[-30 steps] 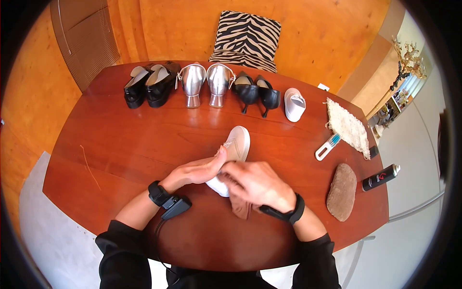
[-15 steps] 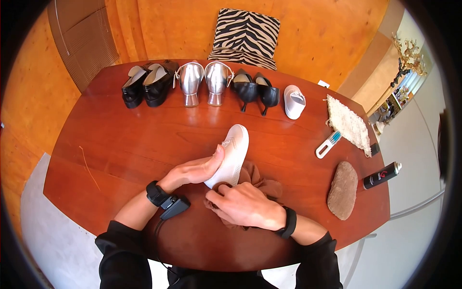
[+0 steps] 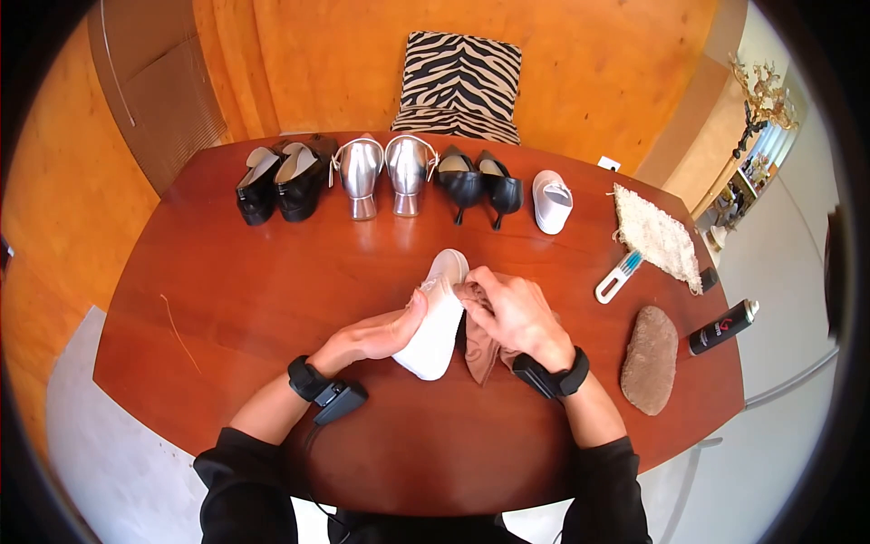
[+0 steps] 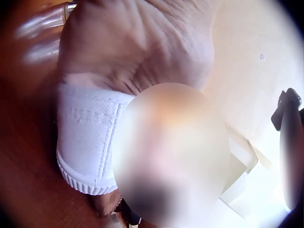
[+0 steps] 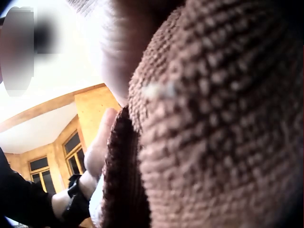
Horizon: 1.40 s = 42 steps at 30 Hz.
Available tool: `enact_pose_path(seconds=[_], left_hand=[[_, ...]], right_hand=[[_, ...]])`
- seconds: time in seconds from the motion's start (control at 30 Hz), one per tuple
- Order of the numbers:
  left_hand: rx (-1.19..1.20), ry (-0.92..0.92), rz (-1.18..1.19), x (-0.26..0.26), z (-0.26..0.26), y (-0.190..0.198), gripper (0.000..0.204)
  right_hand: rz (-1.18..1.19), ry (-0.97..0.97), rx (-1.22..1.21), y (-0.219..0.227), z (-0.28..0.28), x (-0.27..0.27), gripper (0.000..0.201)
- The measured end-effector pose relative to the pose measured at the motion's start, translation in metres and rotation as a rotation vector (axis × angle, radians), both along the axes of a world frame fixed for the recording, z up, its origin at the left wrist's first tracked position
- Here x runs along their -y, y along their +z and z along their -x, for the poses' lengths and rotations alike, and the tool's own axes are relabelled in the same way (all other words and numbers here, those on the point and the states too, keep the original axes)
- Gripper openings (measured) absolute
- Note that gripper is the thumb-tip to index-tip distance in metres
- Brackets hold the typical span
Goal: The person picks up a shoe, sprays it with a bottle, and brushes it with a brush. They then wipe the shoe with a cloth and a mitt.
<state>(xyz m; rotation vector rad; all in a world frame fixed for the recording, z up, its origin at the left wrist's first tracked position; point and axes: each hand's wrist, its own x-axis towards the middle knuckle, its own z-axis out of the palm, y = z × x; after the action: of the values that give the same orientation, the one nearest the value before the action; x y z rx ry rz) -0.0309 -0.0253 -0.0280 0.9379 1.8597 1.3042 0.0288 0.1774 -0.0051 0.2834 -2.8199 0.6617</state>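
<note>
A white sneaker point(image 3: 430, 337) is held at the middle of the table, its toe pointing away. My left hand point(image 3: 385, 334) grips it from the left, the thumb along its upper; the fingers are hidden behind the shoe. In the left wrist view the palm point(image 4: 137, 45) lies against the white canvas heel point(image 4: 88, 137). On the shoe's right side, near the toe, my right hand point(image 3: 521, 313) pinches a bunched brown cloth point(image 3: 483, 352), part of which hangs below the fingers. The ribbed cloth point(image 5: 218, 118) fills much of the right wrist view.
Along the far edge stand black loafers point(image 3: 300, 181), silver heels point(image 3: 360, 177), black heels point(image 3: 462, 186) and another white sneaker point(image 3: 552, 204). At the right lie a cream cloth point(image 3: 660, 238), a brush point(image 3: 619, 277), a brown fuzzy pad point(image 3: 649, 361) and a black spray can point(image 3: 724, 327).
The right hand and cloth have moved from the heel end up along the shoe's right side toward the toe. The left hand keeps its hold, and the sneaker has tilted slightly.
</note>
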Motion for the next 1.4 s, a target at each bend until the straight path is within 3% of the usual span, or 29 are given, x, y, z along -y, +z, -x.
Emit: enact_pose_path(seconds=[0.07, 0.1, 0.23, 0.33, 0.4, 0.43, 0.47, 0.53, 0.57, 0.6, 0.67, 0.7, 0.73, 0.97, 1.13, 1.2, 1.3, 1.4], left_hand=[[-0.068, -0.002, 0.038, 0.002, -0.002, 0.009, 0.081], [-0.075, -0.012, 0.052, 0.002, -0.001, 0.009, 0.081], [-0.081, -0.1, 0.036, 0.004, 0.003, 0.003, 0.082], [-0.051, -0.186, 0.043, 0.005, 0.004, 0.007, 0.081], [-0.107, -0.276, 0.187, 0.01, 0.011, -0.005, 0.082], [-0.07, -0.259, 0.182, 0.01, 0.012, -0.013, 0.075], [-0.078, -0.284, 0.212, 0.006, 0.009, -0.005, 0.075], [-0.256, -0.291, 0.19, -0.002, -0.005, 0.021, 0.051], [-0.279, -0.28, 0.367, -0.007, -0.007, 0.032, 0.051], [-0.285, -0.296, 0.386, -0.008, -0.008, 0.029, 0.051], [-0.358, -0.289, 0.345, -0.008, -0.011, 0.019, 0.054], [-0.337, -0.267, 0.377, -0.009, -0.013, 0.019, 0.037], [-0.34, -0.278, 0.391, -0.009, -0.014, 0.019, 0.037], [-0.434, -0.263, 0.39, -0.015, -0.024, 0.029, 0.033], [-0.581, -0.232, 0.329, -0.011, -0.027, 0.019, 0.038], [-0.905, -0.169, 0.342, -0.013, -0.033, 0.019, 0.043], [-0.941, -0.151, 0.317, -0.015, -0.036, 0.023, 0.049], [-0.986, -0.158, 0.266, -0.014, -0.036, 0.022, 0.05]], right_hand=[[-0.059, 0.05, -0.008, 0.008, -0.007, 0.013, 0.022], [-0.029, 0.147, -0.133, 0.0, -0.008, 0.017, 0.02], [-0.029, 0.25, -0.045, 0.008, -0.021, 0.034, 0.022], [-0.011, 0.182, 0.034, 0.005, -0.013, 0.021, 0.027], [0.045, 0.137, -0.126, -0.008, -0.003, 0.004, 0.023], [0.039, 0.065, -0.09, -0.007, 0.0, -0.003, 0.024], [0.031, -0.004, -0.051, -0.007, 0.002, -0.01, 0.024], [0.04, -0.086, -0.017, -0.013, 0.009, -0.024, 0.024], [-0.002, -0.143, 0.046, -0.013, 0.008, -0.03, 0.022], [0.019, -0.157, 0.042, -0.013, 0.009, -0.033, 0.022], [0.088, -0.125, 0.024, -0.016, 0.009, -0.037, 0.024], [0.121, -0.105, 0.0, -0.016, 0.009, -0.037, 0.025], [0.137, -0.114, -0.004, -0.014, 0.008, -0.034, 0.025], [0.11, 0.243, 0.006, -0.001, -0.014, 0.005, 0.021], [0.097, 0.088, 0.02, -0.005, -0.006, -0.01, 0.023], [0.015, -0.066, 0.047, -0.013, 0.003, -0.026, 0.024], [0.014, -0.144, 0.084, -0.026, 0.01, -0.046, 0.025], [0.069, -0.073, 0.052, -0.02, 0.009, -0.045, 0.025]])
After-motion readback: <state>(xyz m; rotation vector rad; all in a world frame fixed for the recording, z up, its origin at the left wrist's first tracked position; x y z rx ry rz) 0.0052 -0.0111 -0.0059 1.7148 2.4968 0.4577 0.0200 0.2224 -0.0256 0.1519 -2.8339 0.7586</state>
